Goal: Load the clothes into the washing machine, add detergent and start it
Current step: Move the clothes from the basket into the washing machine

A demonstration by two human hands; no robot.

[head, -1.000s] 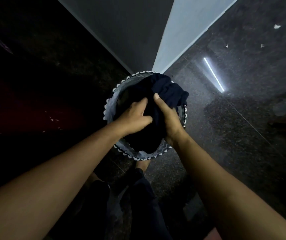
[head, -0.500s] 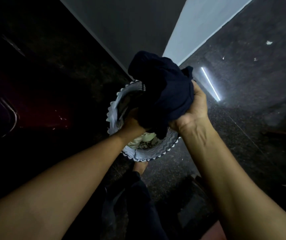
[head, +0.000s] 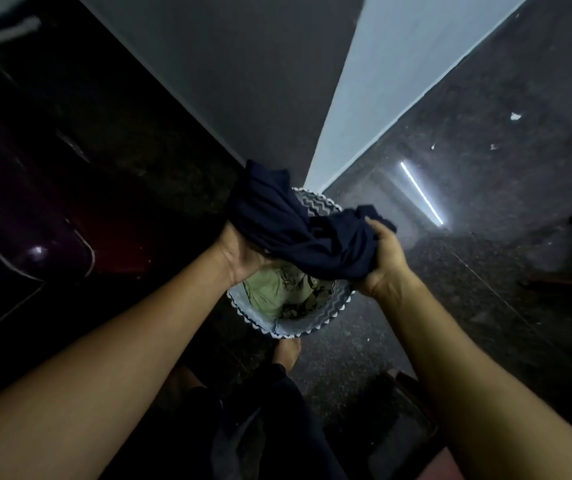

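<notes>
Dark navy garment (head: 298, 237), soft thin knit, crumpled into a thick rope of folds, slung between both hands just above a basket (head: 328, 315). Left hand (head: 243, 256) at the garment's 9 o'clock end, palm turned up, cupped under the cloth, fingers buried in the folds. Loose lobe of fabric upright beyond it, toward 12 o'clock. Right hand (head: 383, 258) at the 3 o'clock end, fingers curled tight over a bunched wad, thumb lying across the top. Both grips closed on the garment.

Round basket directly beneath, soft-sided, grey fabric with pale zigzag lines on the inner wall and a scalloped white trim round the rim. Inside, toward its 9 o'clock side, a pale green cloth (head: 267, 292), smooth but rumpled. Beside that, toward 3 o'clock, a printed cloth (head: 309, 294) with dark leafy marks on a light ground.

Floor (head: 485, 323) of dark polished stone, speckled, glossy enough to carry a thin white light streak (head: 421, 192) at 2 o'clock of the basket. Matte grey wall (head: 243, 81) rising at 12 o'clock, with a pale blue-white panel (head: 399, 81) at 1 o'clock meeting the floor along a straight edge. At 9 o'clock, a rounded glossy maroon body (head: 35, 244) with a pale edge line and one bright glint, too dark to identify. At 6 o'clock of the basket, a bare foot (head: 286, 351) just beside the rim, with a dark trouser leg (head: 298, 420) below.
</notes>
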